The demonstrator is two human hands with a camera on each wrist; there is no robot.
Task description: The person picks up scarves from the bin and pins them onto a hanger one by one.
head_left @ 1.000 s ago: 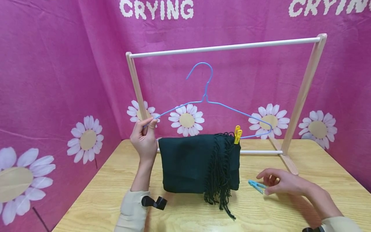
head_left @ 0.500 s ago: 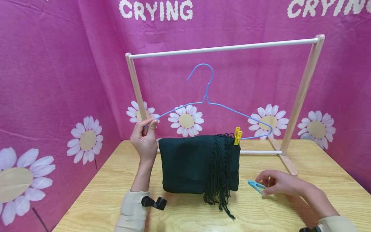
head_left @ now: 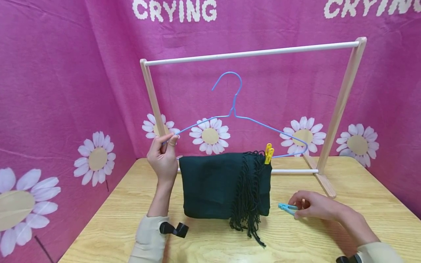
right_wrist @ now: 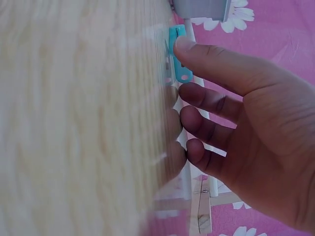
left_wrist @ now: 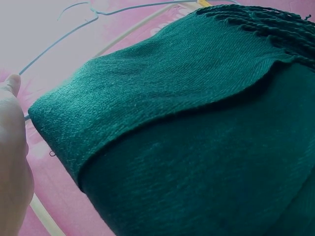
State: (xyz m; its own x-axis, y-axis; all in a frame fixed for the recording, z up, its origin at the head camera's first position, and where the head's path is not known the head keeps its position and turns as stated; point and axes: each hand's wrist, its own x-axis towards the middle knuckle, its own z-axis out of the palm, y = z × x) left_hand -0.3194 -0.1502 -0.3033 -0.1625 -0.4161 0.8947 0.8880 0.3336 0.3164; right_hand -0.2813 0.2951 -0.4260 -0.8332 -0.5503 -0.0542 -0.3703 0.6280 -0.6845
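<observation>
My left hand (head_left: 163, 160) pinches the left corner of a light blue wire hanger (head_left: 233, 110), holding it upright with the hook on top. A folded dark green fringed scarf (head_left: 210, 190) drapes over its lower bar. One yellow clothespin (head_left: 269, 155) clips the scarf's right end to that bar. Low over the table at the right, my right hand (head_left: 317, 205) pinches a light blue clothespin (head_left: 287, 207) by its handle ends. In the right wrist view the thumb lies on this clothespin (right_wrist: 185, 73), the index finger is hidden behind, and the other fingers curl beside the tabletop.
Behind the hanger stands a rack with wooden posts and a white top rail (head_left: 251, 54). Its right foot (head_left: 323, 184) rests on the wooden table (head_left: 115, 219). A pink curtain with daisies (head_left: 98, 73) encloses the back and sides.
My right thumb and fingers have closed in on the light blue clothespin, whose angle has shifted slightly. The left hand, hanger and scarf stay nearly in place; the whole view has drifted a little.
</observation>
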